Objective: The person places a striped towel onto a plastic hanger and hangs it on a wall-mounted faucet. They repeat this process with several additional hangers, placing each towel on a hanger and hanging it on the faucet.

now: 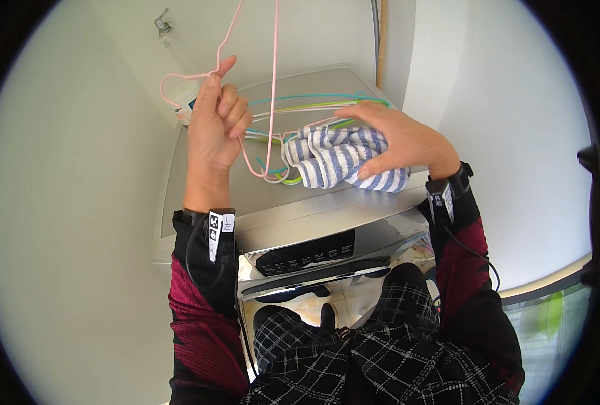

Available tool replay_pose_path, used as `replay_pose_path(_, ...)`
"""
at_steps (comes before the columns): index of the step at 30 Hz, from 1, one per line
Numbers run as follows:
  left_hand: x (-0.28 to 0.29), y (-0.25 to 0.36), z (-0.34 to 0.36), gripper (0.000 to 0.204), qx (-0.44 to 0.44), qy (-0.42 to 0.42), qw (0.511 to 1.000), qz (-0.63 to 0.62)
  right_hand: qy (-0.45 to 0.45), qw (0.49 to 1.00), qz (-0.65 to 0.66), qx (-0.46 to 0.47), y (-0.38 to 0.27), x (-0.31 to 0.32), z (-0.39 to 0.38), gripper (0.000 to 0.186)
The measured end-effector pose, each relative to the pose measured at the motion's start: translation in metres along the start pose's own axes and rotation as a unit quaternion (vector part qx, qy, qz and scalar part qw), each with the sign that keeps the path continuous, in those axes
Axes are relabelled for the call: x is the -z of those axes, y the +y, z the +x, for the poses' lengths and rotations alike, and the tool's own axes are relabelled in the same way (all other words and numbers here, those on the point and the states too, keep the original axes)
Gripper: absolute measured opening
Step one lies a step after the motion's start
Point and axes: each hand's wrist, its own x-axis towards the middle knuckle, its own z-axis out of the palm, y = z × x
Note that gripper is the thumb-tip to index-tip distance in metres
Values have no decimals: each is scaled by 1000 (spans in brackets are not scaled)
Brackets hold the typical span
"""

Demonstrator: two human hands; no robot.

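Note:
My left hand (pixel 215 121) grips a thin pink wire hanger (pixel 273 61), lifted upright with its hook (pixel 172 81) toward the left. My right hand (pixel 404 142) is over a crumpled blue-and-white striped cloth (pixel 327 160), fingers and thumb spread apart, the thumb at the cloth's surface. The cloth lies partly over several coloured hangers (pixel 280 99), blue, green, pink and white, on the silver top of an appliance (pixel 199 182).
A control panel (pixel 303 253) is on the appliance's front. A wall tap (pixel 164 27) and a partly hidden bottle (pixel 185 108) are at the back left. Pale walls (pixel 64 202) flank the appliance. A glass window (pixel 543 324) is at lower right, my legs below.

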Motion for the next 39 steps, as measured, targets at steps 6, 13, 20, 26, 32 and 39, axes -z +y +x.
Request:
replay_pose_path(6, -4, 3, -4, 40, 32, -49, 998, -4, 126, 991, 46, 16, -34, 14, 9, 55)
replay_pose_path(13, 3, 0, -3, 38, 80, -97, 992, -13, 400, 823, -323, 242, -73, 42, 60, 41)
replay_pose_path(20, 4, 0, 1, 39, -7, -2, 1000, -22, 261, 949, -106, 140, -98, -17, 51, 31)
replay_pose_path(26, -3, -6, -1, 47, -52, -16, 997, -51, 256, 959, -58, 107, -111, -69, 84, 32)
replay_pose_path(32, -4, -3, 1, 56, -58, -17, 997, -38, 218, 970, -100, 39, -106, -68, 108, 23)
replay_pose_path(39, -12, -3, -5, 72, -31, -133, 991, 4, 275, 960, -7, 42, -84, -43, 99, 13)
